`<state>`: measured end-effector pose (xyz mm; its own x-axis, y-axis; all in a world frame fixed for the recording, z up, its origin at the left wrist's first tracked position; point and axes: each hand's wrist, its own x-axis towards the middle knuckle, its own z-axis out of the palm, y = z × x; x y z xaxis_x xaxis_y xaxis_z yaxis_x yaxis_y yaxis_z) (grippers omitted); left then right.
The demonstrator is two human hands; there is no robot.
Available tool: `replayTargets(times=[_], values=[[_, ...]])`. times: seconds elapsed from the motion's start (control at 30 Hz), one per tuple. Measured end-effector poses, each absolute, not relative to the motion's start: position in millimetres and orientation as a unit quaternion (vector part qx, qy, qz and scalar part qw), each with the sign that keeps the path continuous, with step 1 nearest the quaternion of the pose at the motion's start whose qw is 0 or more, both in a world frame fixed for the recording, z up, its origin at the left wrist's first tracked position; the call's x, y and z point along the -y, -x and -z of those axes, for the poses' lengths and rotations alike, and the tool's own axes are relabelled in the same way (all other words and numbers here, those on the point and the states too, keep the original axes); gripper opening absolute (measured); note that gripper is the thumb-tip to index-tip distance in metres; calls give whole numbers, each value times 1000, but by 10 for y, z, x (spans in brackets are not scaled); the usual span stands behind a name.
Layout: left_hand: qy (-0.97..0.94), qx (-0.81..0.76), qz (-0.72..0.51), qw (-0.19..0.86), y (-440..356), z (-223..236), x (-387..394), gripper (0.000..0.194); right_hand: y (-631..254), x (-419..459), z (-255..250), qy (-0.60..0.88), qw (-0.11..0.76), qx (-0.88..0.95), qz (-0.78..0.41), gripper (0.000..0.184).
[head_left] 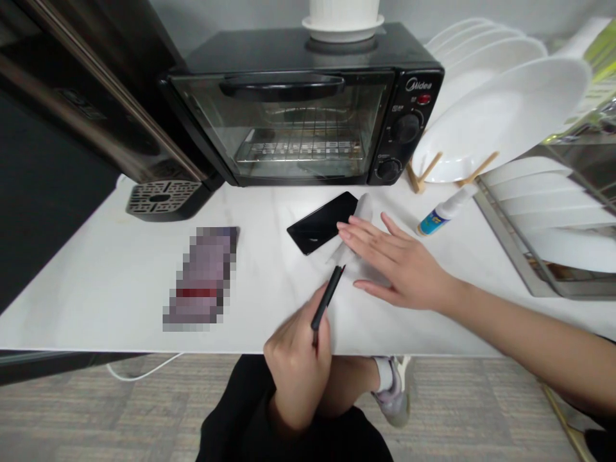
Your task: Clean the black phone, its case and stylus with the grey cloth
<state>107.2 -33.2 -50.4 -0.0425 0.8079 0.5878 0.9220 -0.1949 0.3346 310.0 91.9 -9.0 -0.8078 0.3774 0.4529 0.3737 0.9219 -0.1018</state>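
Note:
My right hand point(392, 263) lies flat with fingers stretched out on a white wipe point(362, 210) at the lower right corner of a black phone point(323, 222) on the white counter point(96, 282). The fingertips touch the phone's edge. My left hand point(297, 366) is closed round a thin black stylus point(328, 296) near the counter's front edge; the stylus tip points up toward the wipe and the right hand.
A second phone point(202, 277), blurred out, lies to the left. A black toaster oven point(308, 109) stands behind, a small spray bottle point(445, 212) to the right, white plates point(500, 115) in a rack point(510, 244) further right. A dark appliance point(158, 196) sits at the left.

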Motion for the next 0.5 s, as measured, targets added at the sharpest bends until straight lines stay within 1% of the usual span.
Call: replayTargets(times=[0.03, 0.1, 0.17, 0.2, 0.23, 0.3, 0.33, 0.37, 0.4, 0.43, 0.47, 0.5], values=[[686, 629, 357, 73, -1073, 505, 335, 23, -3105, -918, 89, 202, 239, 950, -5, 75], [688, 626, 357, 90, -1070, 517, 342, 16, -3077, -850, 82, 140, 226, 964, -4, 73], [688, 622, 349, 135, -1062, 535, 349, 27, -3031, -765, 77, 52, 211, 976, 0, 63], [688, 620, 345, 150, -1058, 542, 351, 32, -3016, -746, 78, 30, 209, 977, 2, 58], [689, 620, 344, 153, -1056, 547, 353, 31, -3013, -750, 80, 39, 214, 976, 1, 56], [687, 626, 349, 121, -1057, 547, 353, 19, -3037, -809, 86, 123, 237, 964, -7, 58], [686, 630, 350, 96, -1059, 544, 352, 18, -3055, -842, 87, 171, 247, 954, -11, 60], [686, 632, 353, 79, -1061, 540, 349, 22, -3068, -863, 86, 199, 255, 946, -14, 62], [686, 632, 352, 76, -1062, 536, 346, 25, -3074, -865, 83, 199, 258, 945, -14, 63], [687, 629, 353, 89, -1063, 532, 342, 23, -3072, -849, 78, 170, 257, 951, -11, 61], [690, 624, 351, 108, -1063, 529, 338, 19, -3063, -820, 72, 121, 251, 960, -5, 59], [692, 619, 350, 129, -1062, 527, 335, 20, -3051, -789, 68, 71, 244, 967, 3, 56]])
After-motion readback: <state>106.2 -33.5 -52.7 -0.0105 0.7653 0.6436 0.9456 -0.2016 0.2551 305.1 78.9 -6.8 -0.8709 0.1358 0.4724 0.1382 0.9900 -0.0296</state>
